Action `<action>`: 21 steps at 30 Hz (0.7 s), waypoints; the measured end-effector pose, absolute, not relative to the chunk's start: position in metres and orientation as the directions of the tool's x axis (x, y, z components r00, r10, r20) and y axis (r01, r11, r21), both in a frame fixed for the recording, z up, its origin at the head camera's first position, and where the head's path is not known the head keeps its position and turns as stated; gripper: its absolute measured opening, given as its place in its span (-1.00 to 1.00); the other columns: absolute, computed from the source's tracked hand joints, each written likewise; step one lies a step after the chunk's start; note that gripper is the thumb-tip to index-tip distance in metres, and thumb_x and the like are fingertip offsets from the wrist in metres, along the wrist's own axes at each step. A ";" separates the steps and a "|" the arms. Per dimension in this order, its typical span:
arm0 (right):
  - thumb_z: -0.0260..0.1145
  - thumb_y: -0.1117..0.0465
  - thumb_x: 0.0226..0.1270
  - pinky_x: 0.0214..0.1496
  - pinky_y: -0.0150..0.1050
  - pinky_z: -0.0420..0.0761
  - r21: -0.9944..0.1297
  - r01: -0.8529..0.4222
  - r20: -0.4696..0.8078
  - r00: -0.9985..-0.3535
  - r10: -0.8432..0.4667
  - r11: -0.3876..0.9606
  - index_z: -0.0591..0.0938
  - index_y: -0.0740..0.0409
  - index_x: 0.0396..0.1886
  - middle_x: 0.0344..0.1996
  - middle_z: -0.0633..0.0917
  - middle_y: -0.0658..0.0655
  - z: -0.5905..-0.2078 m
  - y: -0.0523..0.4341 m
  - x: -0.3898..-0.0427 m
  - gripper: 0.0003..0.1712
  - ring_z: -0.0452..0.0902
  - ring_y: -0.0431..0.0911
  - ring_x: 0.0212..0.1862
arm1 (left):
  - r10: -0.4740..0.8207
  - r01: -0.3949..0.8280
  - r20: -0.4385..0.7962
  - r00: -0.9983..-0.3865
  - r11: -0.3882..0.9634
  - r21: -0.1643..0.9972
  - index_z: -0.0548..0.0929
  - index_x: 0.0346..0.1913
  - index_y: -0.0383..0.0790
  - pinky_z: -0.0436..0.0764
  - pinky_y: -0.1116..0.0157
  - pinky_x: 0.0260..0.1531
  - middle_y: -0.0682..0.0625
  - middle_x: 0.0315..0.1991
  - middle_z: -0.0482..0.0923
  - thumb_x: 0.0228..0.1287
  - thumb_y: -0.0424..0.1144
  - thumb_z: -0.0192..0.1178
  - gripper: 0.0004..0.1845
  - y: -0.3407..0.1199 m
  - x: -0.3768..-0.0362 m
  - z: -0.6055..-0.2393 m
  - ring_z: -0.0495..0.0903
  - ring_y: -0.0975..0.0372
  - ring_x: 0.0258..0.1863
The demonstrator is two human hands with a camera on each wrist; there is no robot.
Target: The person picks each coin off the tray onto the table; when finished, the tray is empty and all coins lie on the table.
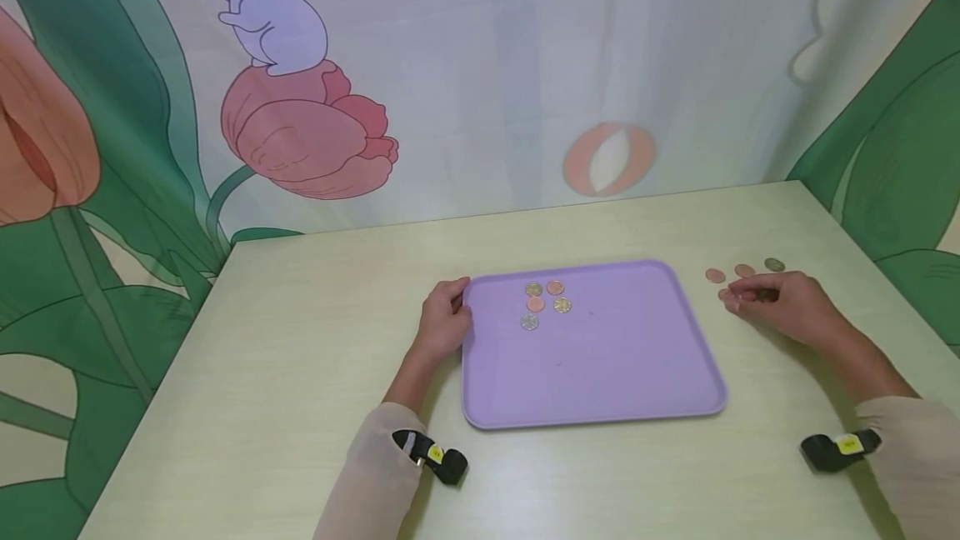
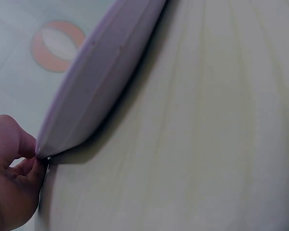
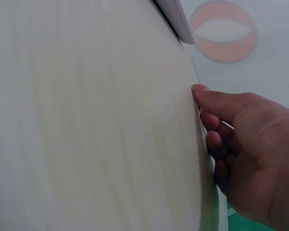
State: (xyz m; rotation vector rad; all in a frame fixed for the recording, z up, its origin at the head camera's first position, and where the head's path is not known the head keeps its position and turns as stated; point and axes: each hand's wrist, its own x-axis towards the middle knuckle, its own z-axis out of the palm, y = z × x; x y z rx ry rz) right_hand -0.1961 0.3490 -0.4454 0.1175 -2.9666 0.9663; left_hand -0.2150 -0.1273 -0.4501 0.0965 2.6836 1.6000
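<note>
Low in the frame, two sleeves with black wrist bands; above them, left hand (image 1: 444, 319) at middle left with fingers curled round the corner of the purple tray (image 1: 600, 373), holding its rim. At middle right, right hand (image 1: 780, 302) with fingers bent down onto the loose coins (image 1: 742, 272) on the table, touching them at the fingertips, but hard to tell if pinching one. Five coins on the tray (image 1: 543, 302) near its upper left, all on a pale green table (image 1: 300, 357), with a flower and bunny curtain (image 1: 300, 107) across the top.
</note>
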 end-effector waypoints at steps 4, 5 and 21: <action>0.39 -0.02 0.38 -0.36 -0.54 0.45 -0.581 -0.086 0.056 -0.996 -0.065 0.809 0.67 0.35 0.15 -0.10 0.78 0.36 -0.443 0.348 -0.191 -0.44 0.35 -0.56 -0.35 | 0.068 0.051 0.021 -0.997 0.476 0.878 0.40 0.40 -0.52 0.48 0.04 0.46 -0.39 0.29 0.45 0.36 -0.53 -0.03 -0.46 -0.127 -0.215 -0.450 0.43 -0.09 0.42; 0.38 -0.02 0.39 -0.35 -0.55 0.46 -0.585 -0.091 0.062 -0.996 -0.067 0.806 0.66 0.35 0.16 0.01 0.75 0.41 -0.442 0.347 -0.189 -0.43 0.35 -0.59 -0.34 | 0.070 0.057 0.027 -0.997 0.477 0.877 0.40 0.40 -0.53 0.48 0.04 0.46 -0.39 0.28 0.45 0.36 -0.53 -0.03 -0.46 -0.127 -0.215 -0.450 0.44 -0.10 0.41; 0.46 0.29 0.24 -0.40 -0.43 0.50 -0.443 -0.380 0.266 -0.921 -0.285 0.812 0.77 0.20 -0.05 -0.42 0.70 0.02 -0.423 0.271 -0.174 -0.73 0.49 -0.27 -0.37 | 0.064 0.035 0.007 -0.998 0.450 0.892 0.39 0.41 -0.51 0.45 0.07 0.49 -0.38 0.32 0.42 0.35 -0.52 -0.03 -0.45 -0.127 -0.215 -0.449 0.40 -0.09 0.45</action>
